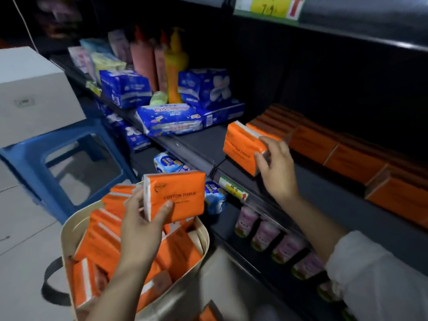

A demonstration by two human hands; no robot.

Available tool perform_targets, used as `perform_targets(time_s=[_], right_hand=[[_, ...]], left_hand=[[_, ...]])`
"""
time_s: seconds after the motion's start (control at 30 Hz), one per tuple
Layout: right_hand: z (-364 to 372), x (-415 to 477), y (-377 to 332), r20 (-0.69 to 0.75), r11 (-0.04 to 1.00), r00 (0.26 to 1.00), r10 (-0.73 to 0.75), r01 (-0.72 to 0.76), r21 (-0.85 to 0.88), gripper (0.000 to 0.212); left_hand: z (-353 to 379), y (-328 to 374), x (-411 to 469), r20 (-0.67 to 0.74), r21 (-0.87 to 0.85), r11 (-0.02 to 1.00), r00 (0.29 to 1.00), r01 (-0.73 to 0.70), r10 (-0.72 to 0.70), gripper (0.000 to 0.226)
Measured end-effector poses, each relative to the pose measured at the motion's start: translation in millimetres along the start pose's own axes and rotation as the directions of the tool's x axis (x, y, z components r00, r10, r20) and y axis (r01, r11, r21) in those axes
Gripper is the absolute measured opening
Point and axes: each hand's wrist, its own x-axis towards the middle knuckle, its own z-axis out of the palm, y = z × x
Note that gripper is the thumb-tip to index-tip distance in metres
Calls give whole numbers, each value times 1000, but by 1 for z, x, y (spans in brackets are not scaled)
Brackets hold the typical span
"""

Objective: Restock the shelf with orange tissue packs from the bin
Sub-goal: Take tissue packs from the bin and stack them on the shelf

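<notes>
One orange tissue pack (176, 195) is held by the left hand (141, 225) just above the bin (67, 228). The fingers (165, 208) are curled round its lower edge, and the thumb is laid on the printed face. Many more orange packs (102, 242) are seen inside the bin, standing and leaning without order. The bin is a cream cloth one with a dark handle, and it is placed on the floor below the front edge of the shelf (324, 188).

A second orange tissue pack (240, 144) is gripped by the right hand (275, 167) at the front edge of the shelf. Its right end is enclosed by the fingers (261, 163), and the pack is tilted. Whether its lower corner touches the shelf cannot be told. Just behind it, a row of orange packs (335, 147) is lined up toward the right end of the shelf.

Near the left end of the same shelf blue packs (169, 120) are piled, and a yellow pump bottle (174, 66) is standing behind them. On the lower shelf a line of pink cups (266, 235) is seen. Left of the bin, a white box (30, 93) is carried by a blue stool (30, 158).
</notes>
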Motion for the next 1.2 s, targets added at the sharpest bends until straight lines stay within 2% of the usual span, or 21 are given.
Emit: perform_targets(time_s=[0.1,0.17,0.27,0.5,0.63,0.7,0.73,0.8,0.83,0.87,0.93,1.0,1.13,1.2], right_hand=[[8,11,15,44,985,997,-59,66,-162,36],[14,12,24,63,949,994,-92,107,-295,35],[16,9,31,25,920,994,-106,108,-378,33],[11,9,23,73,912,997,-27,55,-406,40],[3,-2,-2,56,974,997,-60,71,-214,43],[2,-13,-19,234,995,969,-75,89,-49,49],[2,-19,-26,373,995,923,-96,99,12,51],[6,-30,-35,608,991,783,-127,126,45,57],[7,-33,-37,669,990,732,-129,130,50,58],[8,-36,-39,692,991,711,-126,123,55,58],[8,-37,-41,671,993,733,-113,96,63,56],[5,-35,-44,603,994,791,-106,89,58,53],[-3,-19,-45,333,994,939,-82,101,-39,50],[-5,-9,-41,228,983,972,-63,99,-153,51]], left_hand=[[11,-5,6,23,-26,1000,1000,5,-5,39],[18,-7,8,53,-26,1000,999,-9,10,45],[27,-10,9,72,-48,999,997,1,3,58],[39,-8,5,97,-117,993,995,17,-6,47],[39,-2,1,119,-130,991,993,10,6,47],[36,0,0,133,-142,990,991,11,8,46],[35,1,-1,145,-150,989,989,11,11,45],[32,2,-3,165,-155,988,986,-1,27,43],[30,2,-3,173,-145,989,984,-17,42,43],[28,0,-3,181,-129,991,982,-36,60,43],[25,-3,-4,202,-91,994,976,-62,80,43],[23,-7,-4,224,-15,997,971,-82,83,48],[19,-13,-3,216,142,985,974,-100,68,48],[17,-15,-2,202,164,980,976,-113,79,50]])
